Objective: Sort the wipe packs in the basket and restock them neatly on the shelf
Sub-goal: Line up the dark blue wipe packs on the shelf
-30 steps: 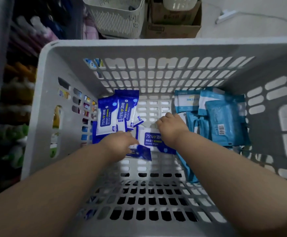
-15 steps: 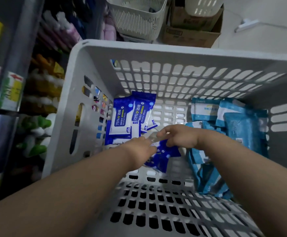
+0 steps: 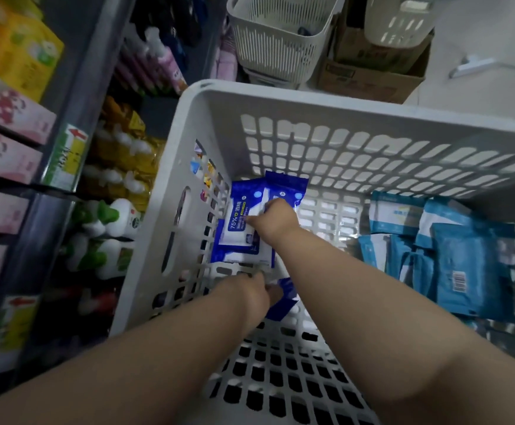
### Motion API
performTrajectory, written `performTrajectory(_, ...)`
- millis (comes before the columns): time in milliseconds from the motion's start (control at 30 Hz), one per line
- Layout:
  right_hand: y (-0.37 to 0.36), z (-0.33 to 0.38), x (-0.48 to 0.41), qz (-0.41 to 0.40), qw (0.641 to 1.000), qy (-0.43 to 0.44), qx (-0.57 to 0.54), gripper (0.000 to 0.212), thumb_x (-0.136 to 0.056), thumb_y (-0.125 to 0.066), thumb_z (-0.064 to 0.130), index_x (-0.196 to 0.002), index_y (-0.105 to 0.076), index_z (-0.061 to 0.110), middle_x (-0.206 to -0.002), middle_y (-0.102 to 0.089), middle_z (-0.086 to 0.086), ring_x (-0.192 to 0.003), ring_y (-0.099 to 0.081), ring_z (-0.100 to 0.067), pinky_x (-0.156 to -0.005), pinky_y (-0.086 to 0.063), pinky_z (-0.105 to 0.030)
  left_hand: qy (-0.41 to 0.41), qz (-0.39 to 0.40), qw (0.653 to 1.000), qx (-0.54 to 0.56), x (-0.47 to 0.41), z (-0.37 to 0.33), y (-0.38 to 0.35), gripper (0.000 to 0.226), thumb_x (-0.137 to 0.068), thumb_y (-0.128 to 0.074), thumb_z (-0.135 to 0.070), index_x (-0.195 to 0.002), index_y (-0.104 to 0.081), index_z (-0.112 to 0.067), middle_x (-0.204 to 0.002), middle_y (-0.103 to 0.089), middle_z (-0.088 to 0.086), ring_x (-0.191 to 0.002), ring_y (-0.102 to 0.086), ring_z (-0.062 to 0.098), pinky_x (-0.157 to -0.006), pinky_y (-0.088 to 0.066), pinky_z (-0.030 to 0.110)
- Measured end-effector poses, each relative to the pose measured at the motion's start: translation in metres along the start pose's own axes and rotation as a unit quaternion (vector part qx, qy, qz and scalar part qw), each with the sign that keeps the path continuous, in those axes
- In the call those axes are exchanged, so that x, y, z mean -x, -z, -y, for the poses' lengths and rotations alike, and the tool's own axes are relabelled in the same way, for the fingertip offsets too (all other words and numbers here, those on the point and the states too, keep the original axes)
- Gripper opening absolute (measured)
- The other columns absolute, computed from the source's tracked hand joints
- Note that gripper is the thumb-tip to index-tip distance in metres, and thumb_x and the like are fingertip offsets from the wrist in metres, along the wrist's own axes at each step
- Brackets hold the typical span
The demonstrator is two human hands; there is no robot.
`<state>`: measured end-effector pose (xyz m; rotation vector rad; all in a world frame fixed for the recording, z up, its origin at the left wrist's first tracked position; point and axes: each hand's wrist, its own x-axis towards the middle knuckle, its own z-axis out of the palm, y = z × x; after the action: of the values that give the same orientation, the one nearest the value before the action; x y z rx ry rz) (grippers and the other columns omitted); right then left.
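A big white slotted basket [image 3: 311,101] fills the view. Dark blue "75%" wipe packs [image 3: 239,217] lean stacked against its left wall. Light blue wipe packs [image 3: 464,271] are piled on its right side. My right hand [image 3: 276,220] reaches across to the dark blue stack and pinches one dark blue pack [image 3: 265,253] held against it. My left hand [image 3: 250,291] is lower, near the left wall, its fingers curled on another dark blue pack [image 3: 284,302], which it partly hides.
A shelf [image 3: 66,154] stands to the left with pink boxes [image 3: 8,111], yellow boxes and green-capped bottles [image 3: 109,219]. Beyond the big basket stand two small white baskets [image 3: 280,35] and a cardboard box [image 3: 369,78].
My right hand has gone from the basket's middle to the dark blue stack at the left with a pack. My left hand stays low on its pack. The view has swung towards the shelf.
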<state>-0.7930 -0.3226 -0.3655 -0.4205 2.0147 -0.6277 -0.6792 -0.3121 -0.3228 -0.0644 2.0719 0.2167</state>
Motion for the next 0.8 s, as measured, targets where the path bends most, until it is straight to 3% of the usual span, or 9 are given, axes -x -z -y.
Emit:
performTrajectory(100, 0.010, -0.004, 0.000, -0.017, 1.000, 0.001, -0.026, 0.034, -0.084, -0.059, 0.009, -0.056, -0.039, 0.014, -0.054, -0.043, -0.001, -0.051, -0.043, -0.015, -0.048, -0.037, -0.020, 0.027, 0.020, 0.998, 0.046, 0.020, -0.001, 0.006, 0.058, -0.099, -0.043, -0.024, -0.150, -0.016, -0.016, -0.140, -0.034, 0.021, -0.117, -0.047, 0.036, -0.092, -0.044, 0.042)
performTrajectory(167, 0.024, -0.016, 0.002, -0.059, 0.995, -0.011, -0.082, 0.025, -0.083, -0.056, 0.007, -0.060, -0.049, 0.012, -0.052, -0.050, -0.003, -0.047, -0.050, -0.016, -0.046, -0.041, -0.017, 0.015, 0.044, 0.999, 0.024, 0.029, -0.001, 0.012, 0.079, -0.093, -0.052, -0.011, -0.152, 0.000, -0.023, -0.144, -0.025, 0.022, -0.118, -0.045, 0.039, -0.090, -0.044, 0.043)
performTrajectory(267, 0.043, -0.034, 0.008, -0.107, 0.981, -0.054, -0.150, 0.010, -0.083, -0.054, 0.004, -0.077, -0.062, 0.006, -0.070, -0.062, -0.011, -0.054, -0.057, -0.021, -0.053, -0.051, -0.028, 0.015, 0.063, 0.998, 0.009, 0.028, -0.002, 0.018, 0.083, -0.093, -0.053, -0.013, -0.152, 0.004, -0.027, -0.141, -0.030, 0.021, -0.118, -0.046, 0.040, -0.090, -0.044, 0.044)
performTrajectory(333, 0.045, -0.041, 0.016, -0.088, 0.962, -0.081, -0.246, 0.018, -0.087, -0.053, -0.002, -0.071, -0.058, 0.005, -0.075, -0.061, -0.014, -0.055, -0.055, -0.021, -0.049, -0.051, -0.027, 0.017, 0.078, 0.997, 0.016, 0.026, -0.005, 0.015, 0.084, -0.095, -0.051, -0.015, -0.151, 0.009, -0.031, -0.141, -0.032, 0.022, -0.118, -0.047, 0.040, -0.093, -0.043, 0.046)
performTrajectory(433, 0.039, -0.051, 0.027, -0.060, 0.928, -0.113, -0.351, 0.020, -0.087, -0.057, -0.006, -0.072, -0.055, 0.007, -0.089, -0.063, -0.021, -0.071, -0.061, -0.028, -0.074, -0.055, -0.042, 0.010, 0.109, 0.994, 0.021, 0.023, -0.006, 0.017, 0.095, -0.093, -0.055, -0.011, -0.146, 0.020, -0.035, -0.143, -0.033, 0.019, -0.121, -0.046, 0.038, -0.095, -0.043, 0.047)
performTrajectory(500, 0.036, -0.062, 0.035, -0.046, 0.918, -0.130, -0.371, 0.015, -0.087, -0.057, -0.007, -0.079, -0.055, 0.006, -0.095, -0.063, -0.020, -0.075, -0.062, -0.027, -0.071, -0.057, -0.040, 0.012, 0.143, 0.989, 0.036, 0.022, -0.006, 0.016, 0.104, -0.089, -0.061, -0.010, -0.146, 0.023, -0.033, -0.153, -0.024, 0.014, -0.131, -0.038, 0.035, -0.099, -0.038, 0.048)
performTrajectory(633, 0.046, -0.082, 0.054, 0.013, 0.931, -0.110, -0.349, 0.021, -0.089, -0.053, -0.010, -0.107, -0.052, -0.001, -0.101, -0.063, -0.016, -0.079, -0.065, -0.022, -0.060, -0.057, -0.028, 0.023, 0.142, 0.989, 0.035, 0.027, -0.007, 0.018, 0.081, -0.087, -0.061, -0.006, -0.149, -0.009, -0.009, -0.146, -0.034, 0.015, -0.128, -0.040, 0.035, -0.098, -0.039, 0.044)
performTrajectory(700, 0.049, -0.088, 0.062, 0.036, 0.918, -0.103, -0.381, 0.017, -0.090, -0.049, -0.012, -0.102, -0.054, 0.000, -0.099, -0.063, -0.016, -0.080, -0.064, -0.023, -0.061, -0.058, -0.025, 0.022, 0.133, 0.990, 0.031, 0.028, -0.008, 0.020, 0.065, -0.088, -0.060, -0.006, -0.142, -0.024, -0.006, -0.139, -0.040, 0.015, -0.124, -0.043, 0.034, -0.096, -0.040, 0.043)
performTrajectory(800, 0.046, -0.096, 0.068, 0.032, 0.879, -0.144, -0.454, 0.017, -0.092, -0.048, -0.010, -0.101, -0.055, 0.002, -0.094, -0.063, -0.014, -0.080, -0.063, -0.022, -0.061, -0.058, -0.025, 0.020, 0.143, 0.989, 0.013, 0.025, -0.010, 0.014, 0.065, -0.088, -0.060, -0.010, -0.142, -0.025, -0.008, -0.139, -0.040, 0.014, -0.124, -0.043, 0.033, -0.094, -0.041, 0.043)
